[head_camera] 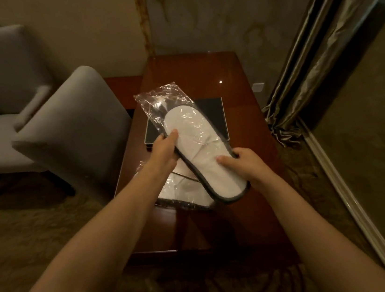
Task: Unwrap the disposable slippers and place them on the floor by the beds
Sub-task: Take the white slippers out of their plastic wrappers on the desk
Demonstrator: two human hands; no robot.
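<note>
A white disposable slipper pack (193, 140) with a dark grey rim is held above the wooden table (241, 95), partly inside a clear plastic wrapper (158, 101) that covers its far end. My left hand (166, 149) grips the left edge of the wrapped part. My right hand (242, 163) holds the near, bare end, thumb on top. A second wrapped slipper pack (180, 189) lies flat on the table under the first, partly hidden by my left forearm.
A dark tray (216, 108) sits on the table behind the slippers. A grey armchair (38, 132) stands close on the left. Heavy curtains (309, 57) hang at the right, beside a wall skirting. Patterned carpet (38, 227) covers the floor.
</note>
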